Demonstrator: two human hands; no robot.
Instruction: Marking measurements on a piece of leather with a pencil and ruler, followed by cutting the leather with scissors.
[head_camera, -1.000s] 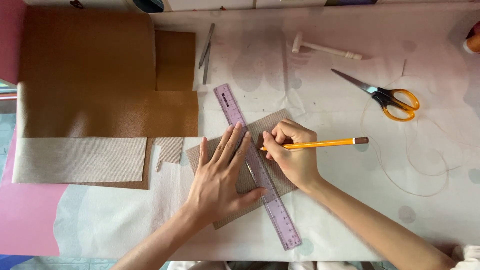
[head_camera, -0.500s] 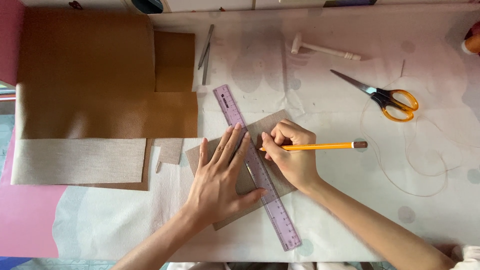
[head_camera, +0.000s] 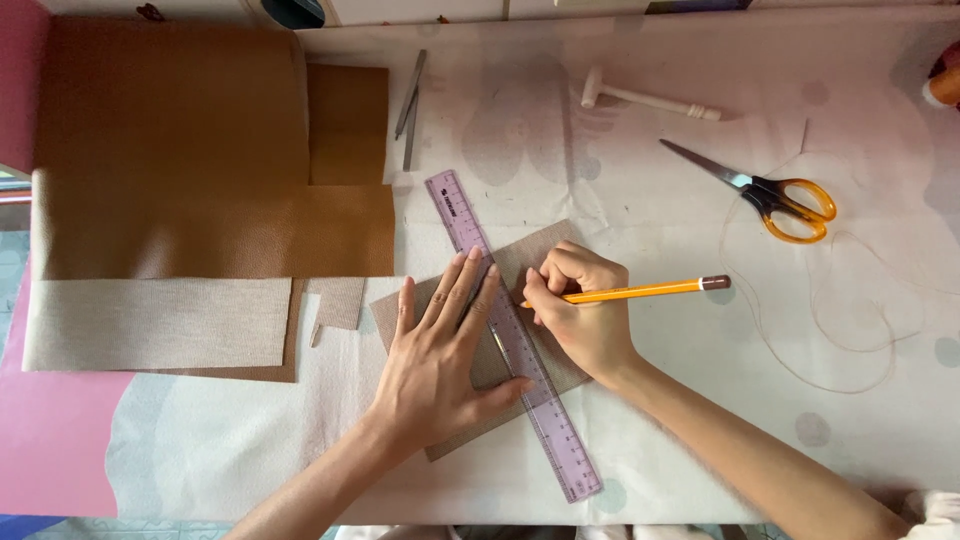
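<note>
My left hand (head_camera: 438, 362) lies flat, fingers spread, on a purple see-through ruler (head_camera: 515, 340) and a small grey-brown piece of leather (head_camera: 530, 255) beneath it. The ruler runs diagonally across the piece. My right hand (head_camera: 580, 312) grips a yellow pencil (head_camera: 650, 291) with its tip down against the ruler's right edge, on the leather piece. The pencil's dark end points right.
A large brown leather sheet (head_camera: 190, 150) with a pale folded underside (head_camera: 160, 322) covers the left. Orange-handled scissors (head_camera: 770, 190), a small white mallet (head_camera: 645, 98), two grey metal tools (head_camera: 410, 105) and a loop of thin thread (head_camera: 850, 330) lie on the white table cover.
My right hand and the pencil have shifted very slightly along the ruler's edge. The left hand stays pressed in place.
</note>
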